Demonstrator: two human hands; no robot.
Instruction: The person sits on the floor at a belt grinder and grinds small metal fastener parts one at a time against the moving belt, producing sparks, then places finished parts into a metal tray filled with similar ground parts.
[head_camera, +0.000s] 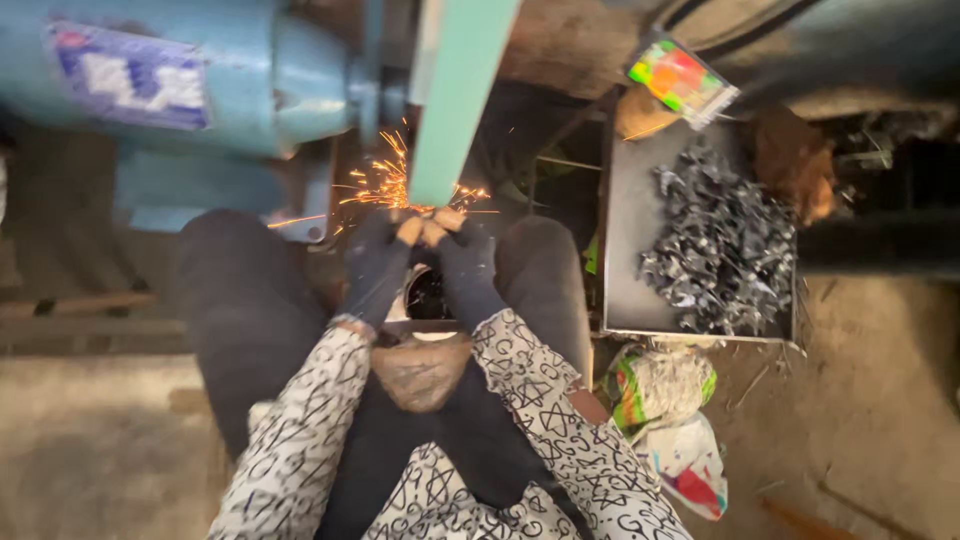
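My left hand (378, 262) and my right hand (462, 262), both in dark fingerless gloves, are pinched together against the bottom of a green guard (455, 100) on a blue bench grinder (200, 75). Orange sparks (385, 185) fly left from the spot under my fingertips. The small piece between my fingers is too hidden to make out. My knees in dark trousers flank a round container (428, 298) below my hands.
A grey metal tray (625, 250) at the right holds a heap of several small dark metal pieces (720, 250). A colourful packet (680, 80) lies above it. Crumpled bags (670, 420) sit on the dirt floor at the lower right.
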